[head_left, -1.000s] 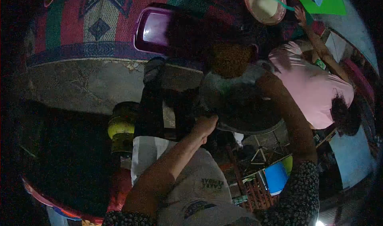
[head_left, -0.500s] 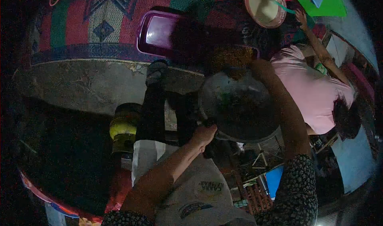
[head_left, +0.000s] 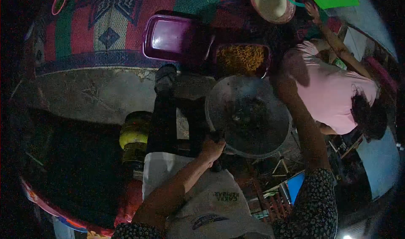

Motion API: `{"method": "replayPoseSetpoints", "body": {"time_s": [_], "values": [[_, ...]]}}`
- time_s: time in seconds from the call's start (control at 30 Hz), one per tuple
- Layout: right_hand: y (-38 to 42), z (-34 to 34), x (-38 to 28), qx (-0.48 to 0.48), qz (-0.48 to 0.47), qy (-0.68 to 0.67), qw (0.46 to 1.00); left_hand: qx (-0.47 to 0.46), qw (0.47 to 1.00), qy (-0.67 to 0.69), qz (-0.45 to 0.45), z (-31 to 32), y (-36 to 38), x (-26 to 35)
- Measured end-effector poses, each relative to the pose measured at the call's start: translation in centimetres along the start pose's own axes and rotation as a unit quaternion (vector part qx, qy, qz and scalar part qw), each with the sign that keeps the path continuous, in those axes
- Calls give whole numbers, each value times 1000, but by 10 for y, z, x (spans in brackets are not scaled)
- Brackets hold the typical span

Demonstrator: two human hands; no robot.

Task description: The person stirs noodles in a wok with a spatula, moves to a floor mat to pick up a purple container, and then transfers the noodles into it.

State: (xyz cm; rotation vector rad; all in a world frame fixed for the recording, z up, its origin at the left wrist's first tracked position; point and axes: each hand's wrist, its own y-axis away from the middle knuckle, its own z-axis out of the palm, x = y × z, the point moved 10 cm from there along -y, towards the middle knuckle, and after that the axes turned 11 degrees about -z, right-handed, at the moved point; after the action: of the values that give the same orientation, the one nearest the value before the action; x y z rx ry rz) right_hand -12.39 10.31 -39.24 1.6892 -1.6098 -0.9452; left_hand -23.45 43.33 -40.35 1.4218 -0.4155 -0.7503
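A big dark metal wok [head_left: 253, 144] is in front of me, its inside dark with bits of residue in it. My left hand [head_left: 214, 147] is closed round its near-left handle, with something dark like a cloth under the fingers. My right hand [head_left: 287, 88] is at the wok's far-right edge, where it appears to grip the other handle; its fingers are in shadow. Just beyond the wok's far rim lie orange-brown noodles [head_left: 240, 58] in a purple tray [head_left: 268, 62].
Another purple tray [head_left: 166, 34] lies to the left on the patterned mat [head_left: 122, 26]. A person in a pink shirt [head_left: 325, 91] sits at the right, a hand [head_left: 312, 13] near a basin of pale mixture [head_left: 272, 7]. A green-yellow gas cylinder [head_left: 134, 133] stands left of my legs.
The wok has come back toward me, away from the noodle tray, and more noodles show. My right hand has moved back with it. The person's hand by the basin has opened.
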Motion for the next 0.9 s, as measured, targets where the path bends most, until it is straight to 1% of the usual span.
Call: {"method": "replayPoseSetpoints", "body": {"time_s": [0.03,0.1,0.13,0.17,0.2,0.23,0.27,0.3,0.33,0.37,0.4,0.43,0.47,0.5,0.53,0.57,0.6,0.63,0.67,0.7,0.73,0.8,0.83,0.9], "values": [[16,19,-4,-65,10,24,998,-2,1000,-2,4,-1,2,-3],[58,59,-25,-134,18,-94,986,-84,991,-67,-83,-3,46,24],[72,44,-56,-138,-29,-24,990,-84,991,-69,-83,-2,51,29],[77,30,-82,-142,-75,48,986,-49,985,-72,-147,-9,53,20],[74,59,-82,-141,-75,47,986,-11,974,-75,-211,-17,58,11],[65,107,-76,-113,-33,21,993,-8,974,-76,-211,-18,62,13],[62,133,-67,-83,11,-4,996,-7,987,-65,-146,-17,65,26],[52,132,-57,-81,11,-8,997,-7,995,-55,-82,-17,68,37],[34,118,-36,6,36,-86,996,-4,995,-59,-82,-16,63,30],[29,103,-21,92,61,-164,980,2,997,-63,-42,-15,55,27],[35,91,-21,92,65,-170,979,5,998,-67,-2,-15,51,30],[44,89,-25,7,70,-292,954,5,997,-73,-5,-16,53,35],[58,85,-38,-79,74,-406,908,-14,996,-77,-45,-14,57,36],[71,61,-54,-82,77,-407,906,-32,993,-79,-85,-10,60,34],[80,22,-97,-74,-36,-285,955,-35,992,-79,-87,-7,61,34],[87,1,-130,-64,-149,-154,975,-15,993,-90,-80,-9,62,36],[83,18,-135,-64,-150,-154,974,8,992,-101,-72,-12,63,39],[72,55,-123,-55,-35,-221,973,11,992,-101,-73,-11,62,39],[70,88,-109,-45,80,-286,954,36,991,-112,-63,-13,62,39],[56,98,-98,-17,92,-259,961,61,989,-125,-52,-17,61,40],[39,101,-79,10,105,-232,967,64,988,-130,-54,-18,56,35],[24,85,-41,16,135,-237,962,56,989,-136,-31,-16,50,36],[35,84,-33,14,137,-243,960,57,988,-141,-35,-19,50,38],[61,78,-39,-26,66,-237,969,-40,990,-116,-64,-5,66,56]]}}
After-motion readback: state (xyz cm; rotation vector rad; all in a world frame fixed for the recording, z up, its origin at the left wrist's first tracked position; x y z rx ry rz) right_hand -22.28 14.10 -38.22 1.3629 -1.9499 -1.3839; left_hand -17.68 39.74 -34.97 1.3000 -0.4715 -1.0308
